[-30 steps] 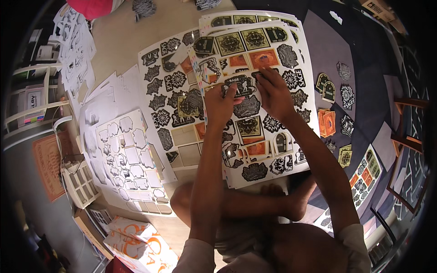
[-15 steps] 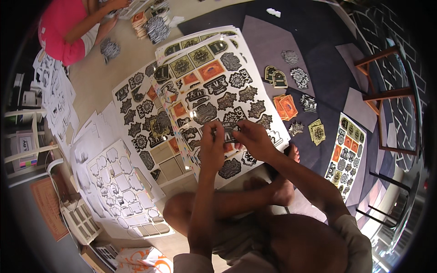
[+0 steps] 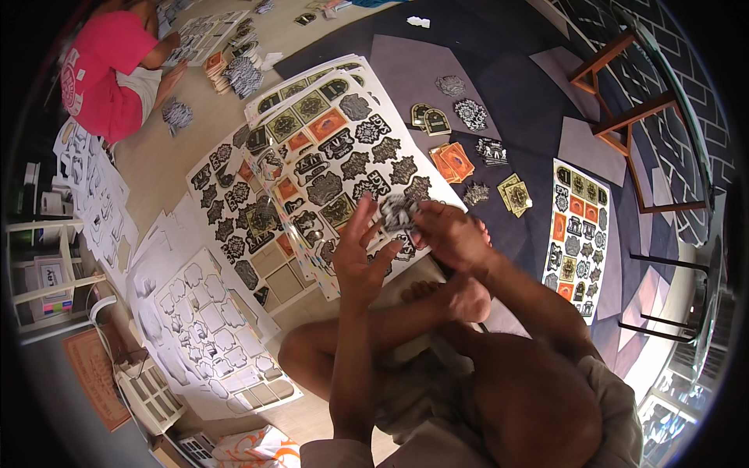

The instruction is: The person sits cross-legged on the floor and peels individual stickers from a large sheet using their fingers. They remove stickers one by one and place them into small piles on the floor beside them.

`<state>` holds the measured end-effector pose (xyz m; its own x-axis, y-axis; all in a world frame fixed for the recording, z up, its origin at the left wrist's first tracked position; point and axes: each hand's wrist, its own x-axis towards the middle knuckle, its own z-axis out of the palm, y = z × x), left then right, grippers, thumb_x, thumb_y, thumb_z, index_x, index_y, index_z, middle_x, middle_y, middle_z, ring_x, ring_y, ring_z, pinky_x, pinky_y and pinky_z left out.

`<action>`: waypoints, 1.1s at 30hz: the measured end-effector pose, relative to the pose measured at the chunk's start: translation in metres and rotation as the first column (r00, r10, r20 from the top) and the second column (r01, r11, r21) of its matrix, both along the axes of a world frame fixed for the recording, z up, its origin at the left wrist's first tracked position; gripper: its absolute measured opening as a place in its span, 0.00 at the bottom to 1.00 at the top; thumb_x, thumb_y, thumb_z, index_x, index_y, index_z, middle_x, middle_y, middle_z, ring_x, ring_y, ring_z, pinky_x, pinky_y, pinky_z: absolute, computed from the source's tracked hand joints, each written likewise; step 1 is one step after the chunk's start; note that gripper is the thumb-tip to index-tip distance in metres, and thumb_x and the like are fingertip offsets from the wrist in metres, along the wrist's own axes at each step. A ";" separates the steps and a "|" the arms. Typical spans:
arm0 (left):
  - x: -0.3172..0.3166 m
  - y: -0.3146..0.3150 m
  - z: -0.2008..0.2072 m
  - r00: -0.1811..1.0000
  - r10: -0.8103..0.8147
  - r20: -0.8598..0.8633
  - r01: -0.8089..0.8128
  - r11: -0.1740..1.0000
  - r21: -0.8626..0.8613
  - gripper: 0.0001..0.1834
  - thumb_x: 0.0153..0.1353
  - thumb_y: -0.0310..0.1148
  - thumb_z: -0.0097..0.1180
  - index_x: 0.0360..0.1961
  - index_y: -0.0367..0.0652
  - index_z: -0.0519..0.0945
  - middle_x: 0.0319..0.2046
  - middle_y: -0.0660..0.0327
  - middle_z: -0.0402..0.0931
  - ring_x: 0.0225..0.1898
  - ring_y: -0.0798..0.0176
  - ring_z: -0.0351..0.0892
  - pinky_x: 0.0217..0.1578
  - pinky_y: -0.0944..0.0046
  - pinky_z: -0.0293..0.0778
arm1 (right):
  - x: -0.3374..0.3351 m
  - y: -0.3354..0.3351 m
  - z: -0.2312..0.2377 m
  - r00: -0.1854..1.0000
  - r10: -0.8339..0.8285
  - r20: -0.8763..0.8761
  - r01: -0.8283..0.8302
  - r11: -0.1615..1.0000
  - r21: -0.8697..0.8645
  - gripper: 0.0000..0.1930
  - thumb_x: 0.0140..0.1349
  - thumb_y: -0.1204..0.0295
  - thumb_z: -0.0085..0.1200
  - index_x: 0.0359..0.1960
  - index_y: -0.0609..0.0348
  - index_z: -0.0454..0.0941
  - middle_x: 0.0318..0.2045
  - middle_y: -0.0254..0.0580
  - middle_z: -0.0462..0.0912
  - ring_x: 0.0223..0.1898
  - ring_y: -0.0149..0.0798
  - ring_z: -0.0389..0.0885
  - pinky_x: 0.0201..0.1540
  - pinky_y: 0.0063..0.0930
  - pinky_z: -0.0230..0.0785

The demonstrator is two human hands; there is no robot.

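My right hand (image 3: 456, 238) pinches a black-and-white cut-out sticker (image 3: 399, 210), blurred by motion, above a stack of printed sheets (image 3: 427, 168). Just left of the piece, my left hand (image 3: 363, 253) is open, fingers spread and palm turned toward it. Rows of black, gold and orange die-cut shapes cover the top sheet. On the dark carpet beyond my right hand lie small piles: orange cards (image 3: 451, 162), gold cards (image 3: 515, 195), black arched pieces (image 3: 433, 119) and black-and-white pieces (image 3: 470, 115).
Another printed sheet (image 3: 577, 234) lies on the carpet at right, near a wooden frame (image 3: 640, 113). White sheets with punched outlines (image 3: 211, 327) spread at left. A person in a pink shirt (image 3: 117, 62) sits at far left, near piles of cut-outs (image 3: 243, 76). My crossed legs are below.
Both hands held a dark cut-out before; now my left hand is open and off the piece, while my right holds a cut-out. The view has shifted, showing more of the other person.
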<state>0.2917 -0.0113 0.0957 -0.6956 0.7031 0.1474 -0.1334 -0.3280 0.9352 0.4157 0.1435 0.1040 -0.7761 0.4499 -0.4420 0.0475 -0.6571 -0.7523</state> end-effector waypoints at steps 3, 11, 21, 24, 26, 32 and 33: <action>-0.001 -0.013 -0.004 0.998 0.013 -0.062 -0.021 0.990 -0.137 0.46 0.58 0.25 0.69 0.74 0.34 0.57 0.71 0.43 0.63 0.71 0.48 0.66 0.69 0.51 0.65 | 0.030 0.071 -0.026 0.993 -0.095 0.076 0.023 0.759 0.651 0.18 0.65 0.67 0.62 0.50 0.71 0.80 0.38 0.47 0.87 0.31 0.34 0.85 0.36 0.26 0.80; -0.005 -0.077 -0.042 0.925 0.366 -0.102 -0.366 0.791 -0.489 0.24 0.64 0.29 0.66 0.60 0.33 0.76 0.55 0.50 0.79 0.57 0.56 0.79 0.58 0.59 0.77 | 0.105 0.244 -0.100 0.721 -0.563 0.404 -0.021 0.565 0.825 0.19 0.63 0.68 0.67 0.52 0.66 0.79 0.32 0.43 0.86 0.28 0.35 0.85 0.30 0.28 0.78; 0.031 -0.110 -0.058 0.882 0.169 -0.440 -0.463 0.135 -0.876 0.29 0.65 0.47 0.62 0.55 0.32 0.71 0.40 0.39 0.82 0.44 0.34 0.83 0.46 0.43 0.78 | 0.039 0.007 -0.052 0.741 0.098 0.665 -0.634 0.431 0.643 0.12 0.65 0.66 0.62 0.41 0.64 0.83 0.35 0.47 0.88 0.27 0.40 0.85 0.42 0.32 0.78; 0.039 -0.105 -0.051 0.872 0.159 -0.463 -0.479 0.092 -0.873 0.31 0.66 0.49 0.60 0.55 0.31 0.71 0.38 0.39 0.83 0.43 0.32 0.83 0.43 0.40 0.77 | 0.027 -0.046 -0.053 0.681 0.485 0.548 -0.413 0.873 -0.259 0.20 0.69 0.60 0.61 0.52 0.65 0.77 0.39 0.53 0.85 0.37 0.47 0.87 0.50 0.44 0.80; 0.047 -0.101 -0.044 0.860 0.168 -0.482 -0.499 0.078 -0.863 0.30 0.65 0.47 0.61 0.55 0.31 0.71 0.36 0.39 0.84 0.41 0.31 0.83 0.43 0.39 0.77 | 0.022 -0.064 -0.060 0.821 0.375 0.430 -0.171 0.881 -0.442 0.23 0.70 0.59 0.59 0.57 0.64 0.72 0.43 0.54 0.83 0.44 0.50 0.86 0.51 0.48 0.81; 0.071 -0.093 -0.029 0.909 0.186 -0.373 -0.403 0.163 -0.901 0.34 0.60 0.38 0.68 0.60 0.30 0.68 0.39 0.39 0.82 0.38 0.33 0.84 0.41 0.44 0.80 | 0.016 -0.078 -0.097 0.860 0.253 0.443 -0.024 0.888 -0.459 0.19 0.73 0.61 0.55 0.56 0.61 0.69 0.42 0.53 0.82 0.45 0.50 0.84 0.50 0.49 0.82; 0.075 -0.092 -0.029 0.914 0.150 -0.377 -0.400 0.176 -0.900 0.35 0.58 0.37 0.69 0.61 0.29 0.67 0.40 0.39 0.82 0.37 0.34 0.84 0.41 0.45 0.80 | 0.017 -0.080 -0.099 0.884 0.256 0.390 -0.054 0.887 -0.459 0.19 0.73 0.60 0.55 0.55 0.62 0.70 0.42 0.53 0.82 0.45 0.50 0.84 0.51 0.49 0.82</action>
